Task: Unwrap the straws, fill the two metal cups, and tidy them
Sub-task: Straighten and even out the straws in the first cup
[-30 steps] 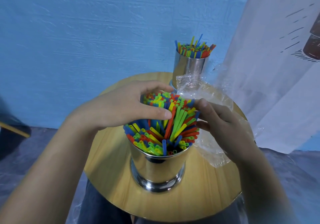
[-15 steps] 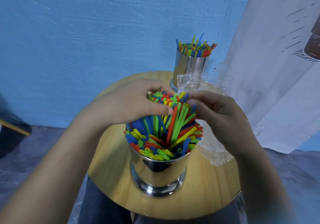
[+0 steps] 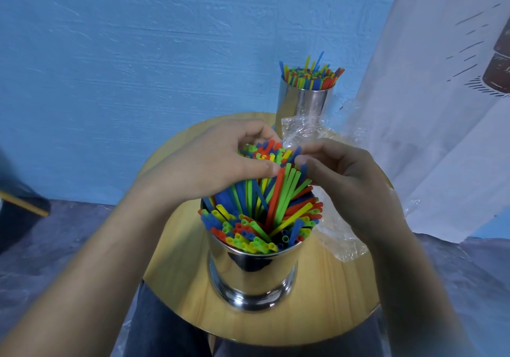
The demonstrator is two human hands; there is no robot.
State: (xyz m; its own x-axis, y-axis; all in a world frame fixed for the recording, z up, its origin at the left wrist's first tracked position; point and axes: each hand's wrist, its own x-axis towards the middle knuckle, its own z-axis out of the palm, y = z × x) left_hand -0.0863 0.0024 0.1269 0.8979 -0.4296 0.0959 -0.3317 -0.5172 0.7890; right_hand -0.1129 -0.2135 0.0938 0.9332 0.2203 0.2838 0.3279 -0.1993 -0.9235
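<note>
A shiny metal cup (image 3: 252,274) stands near the front of the round wooden table (image 3: 179,279). It is packed with coloured straws (image 3: 265,207) that lean and fan out unevenly. My left hand (image 3: 212,163) curls round the raised bundle from the left, thumb pressed on the straws. My right hand (image 3: 342,172) curls round the same bundle from the right, fingertips on the straw ends. A second metal cup (image 3: 303,105), full of upright straws (image 3: 311,74), stands at the table's far edge.
Crumpled clear plastic wrap (image 3: 339,235) lies on the table to the right of the near cup and reaches back toward the far cup. A blue wall is behind the table, a white cloth (image 3: 441,108) hangs at the right.
Both hands have closed in on the top of the straw bundle; the right hand rose from the cup's right side to meet the left thumb. The straws now stand higher and closer together.
</note>
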